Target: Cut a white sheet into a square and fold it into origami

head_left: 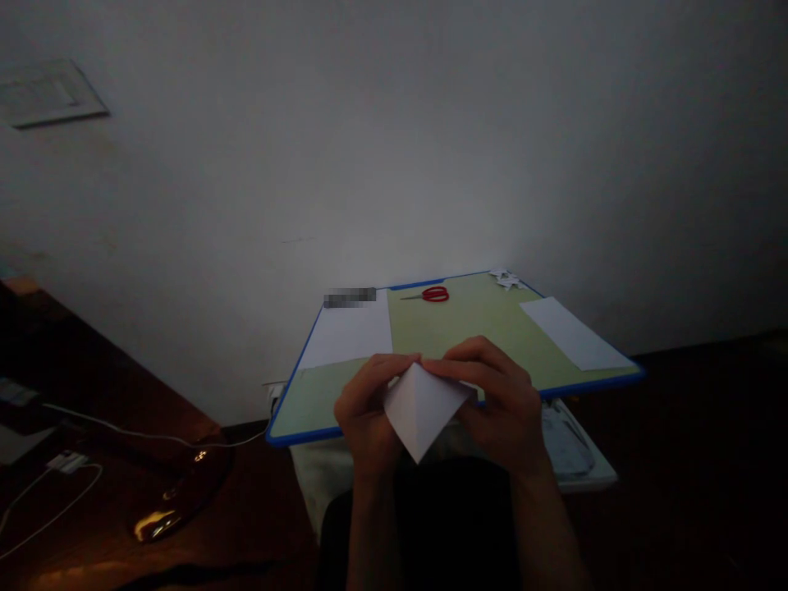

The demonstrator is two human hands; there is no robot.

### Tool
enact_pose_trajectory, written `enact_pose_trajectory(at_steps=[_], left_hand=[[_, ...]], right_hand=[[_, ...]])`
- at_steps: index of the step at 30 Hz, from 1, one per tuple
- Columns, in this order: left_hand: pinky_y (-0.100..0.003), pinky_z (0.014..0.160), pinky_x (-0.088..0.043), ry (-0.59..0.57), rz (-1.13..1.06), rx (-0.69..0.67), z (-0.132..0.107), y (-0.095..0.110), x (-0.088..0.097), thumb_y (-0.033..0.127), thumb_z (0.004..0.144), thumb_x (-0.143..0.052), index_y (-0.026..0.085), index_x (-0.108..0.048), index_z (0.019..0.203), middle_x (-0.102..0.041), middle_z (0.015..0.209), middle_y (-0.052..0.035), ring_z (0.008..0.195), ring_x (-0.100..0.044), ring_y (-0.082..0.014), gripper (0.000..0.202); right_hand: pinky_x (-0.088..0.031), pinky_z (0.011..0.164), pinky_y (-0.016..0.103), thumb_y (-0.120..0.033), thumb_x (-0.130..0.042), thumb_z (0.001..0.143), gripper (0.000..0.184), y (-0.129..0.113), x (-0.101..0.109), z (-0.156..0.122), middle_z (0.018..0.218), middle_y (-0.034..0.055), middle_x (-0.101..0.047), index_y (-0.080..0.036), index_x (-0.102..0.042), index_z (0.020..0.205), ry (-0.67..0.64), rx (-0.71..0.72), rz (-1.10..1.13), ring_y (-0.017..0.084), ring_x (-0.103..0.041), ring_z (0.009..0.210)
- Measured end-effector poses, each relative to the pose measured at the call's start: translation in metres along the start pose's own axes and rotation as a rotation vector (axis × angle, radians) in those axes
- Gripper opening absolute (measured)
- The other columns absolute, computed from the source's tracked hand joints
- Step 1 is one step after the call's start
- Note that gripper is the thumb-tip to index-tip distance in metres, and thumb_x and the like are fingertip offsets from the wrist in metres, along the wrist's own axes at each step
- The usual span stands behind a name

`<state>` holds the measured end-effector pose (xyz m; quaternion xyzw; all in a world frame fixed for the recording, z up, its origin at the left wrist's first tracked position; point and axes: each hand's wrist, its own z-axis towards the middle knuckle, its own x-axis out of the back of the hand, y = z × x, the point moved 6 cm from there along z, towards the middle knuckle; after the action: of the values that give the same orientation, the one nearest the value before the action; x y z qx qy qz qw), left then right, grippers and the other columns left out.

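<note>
A folded white sheet of paper (419, 414), diamond-shaped with a crease down its middle, is held up in front of the table's near edge. My left hand (371, 410) grips its left side, and my right hand (501, 402) grips the right side. The fingertips of both hands meet at the paper's top corner. Both thumbs are mostly hidden. Beyond my hands, red-handled scissors (434, 295) lie on the green tabletop (468, 324).
White paper (354, 332) covers the table's left part; another white sheet (572, 332) lies at the right. Small white paper pieces (506, 279) sit at the far right corner. A tray (572, 447) is below the table. A white cable (153, 435) runs at left.
</note>
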<state>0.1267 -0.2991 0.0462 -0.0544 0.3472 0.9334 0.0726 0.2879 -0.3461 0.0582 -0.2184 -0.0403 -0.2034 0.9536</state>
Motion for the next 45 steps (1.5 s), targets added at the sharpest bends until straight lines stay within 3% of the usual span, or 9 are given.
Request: enact_pose_trajectory(at_steps=[3,6,17,25,29,37,45], left_hand=[[-0.028,0.068,-0.057,0.073,0.006,-0.057,-0.001,0.001,0.002,0.021,0.073,-0.088,0.029,-0.086,0.097,-0.082,0.088,-0.0031,0.078,-0.073,-0.0194,0.026],[-0.031,0.068,-0.059,0.055,0.04,-0.111,0.0,0.005,0.0,0.025,0.076,-0.085,0.028,-0.086,0.092,-0.082,0.087,-0.0043,0.078,-0.074,-0.0207,0.017],[-0.03,0.071,-0.06,0.032,0.02,-0.15,0.001,0.014,-0.004,0.028,0.083,-0.085,0.031,-0.086,0.099,-0.082,0.091,-0.0022,0.081,-0.075,-0.0192,0.017],[-0.028,0.073,-0.059,0.086,0.007,-0.106,-0.005,0.011,-0.006,0.027,0.077,-0.089,0.029,-0.085,0.098,-0.081,0.09,-0.0009,0.082,-0.073,-0.0187,0.021],[-0.026,0.071,-0.057,0.05,-0.011,-0.09,-0.004,0.01,-0.009,0.026,0.078,-0.088,0.026,-0.084,0.099,-0.08,0.089,-0.0014,0.081,-0.071,-0.0172,0.022],[-0.025,0.064,-0.054,0.046,-0.021,-0.174,0.0,0.017,-0.01,0.045,0.079,-0.089,0.022,-0.081,0.092,-0.076,0.082,-0.0028,0.074,-0.069,-0.0172,0.027],[-0.025,0.059,-0.053,0.036,-0.01,-0.176,0.002,0.022,-0.014,0.05,0.077,-0.089,0.022,-0.08,0.087,-0.075,0.076,-0.0025,0.067,-0.068,-0.0168,0.031]], right_hand=[[-0.058,0.071,0.031,-0.008,-0.069,0.092,0.047,0.0,0.001,0.0,0.098,0.0013,-0.066,-0.037,-0.073,0.13,0.022,0.009,-0.012,0.018,-0.066,0.087],[-0.059,0.071,0.033,-0.011,-0.069,0.094,0.046,0.0,0.0,0.0,0.099,0.0021,-0.066,-0.037,-0.072,0.132,0.004,0.009,-0.015,0.019,-0.067,0.086],[-0.058,0.073,0.03,-0.012,-0.067,0.096,0.045,-0.006,0.002,0.002,0.103,0.0021,-0.065,-0.035,-0.071,0.135,0.006,0.033,-0.013,0.017,-0.065,0.091],[-0.058,0.076,0.032,-0.012,-0.067,0.095,0.038,-0.005,0.0,0.002,0.104,0.0032,-0.066,-0.031,-0.072,0.128,-0.005,-0.001,0.029,0.019,-0.067,0.094],[-0.058,0.077,0.033,-0.009,-0.065,0.095,0.037,-0.008,0.0,0.003,0.104,0.0031,-0.068,-0.03,-0.071,0.125,0.002,0.004,0.037,0.019,-0.068,0.095],[-0.056,0.075,0.033,-0.011,-0.07,0.092,0.037,-0.014,0.003,0.001,0.102,0.0031,-0.068,-0.028,-0.073,0.124,0.045,0.051,0.007,0.019,-0.066,0.09],[-0.053,0.078,0.03,-0.009,-0.07,0.09,0.035,-0.012,0.002,0.003,0.104,0.0021,-0.065,-0.024,-0.072,0.122,0.013,0.005,0.086,0.017,-0.064,0.093]])
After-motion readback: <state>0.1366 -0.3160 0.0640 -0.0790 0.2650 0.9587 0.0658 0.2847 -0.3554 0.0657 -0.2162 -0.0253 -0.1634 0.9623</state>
